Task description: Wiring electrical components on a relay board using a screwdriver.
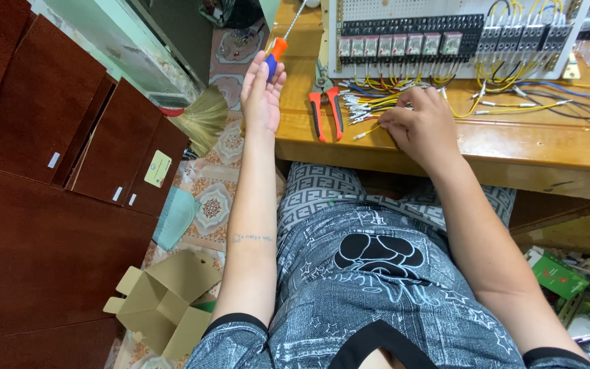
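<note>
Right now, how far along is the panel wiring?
Done: yellow wires already run from the relays on the white panel. In hand: the left hand holds an orange-and-blue screwdriver, and the right hand is at the bundle of loose wire ends. Left: those ends, plus blue and yellow leads lying free on the wooden bench. Red cutters lie idle.

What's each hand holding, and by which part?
Left hand: screwdriver, held by its orange-and-blue handle. Right hand: fingertips on the loose wire ends; a firm hold can't be told.

Wooden bench (513,147) — pliers (325,109); loose wires (377,106); panel board (455,34).
</note>
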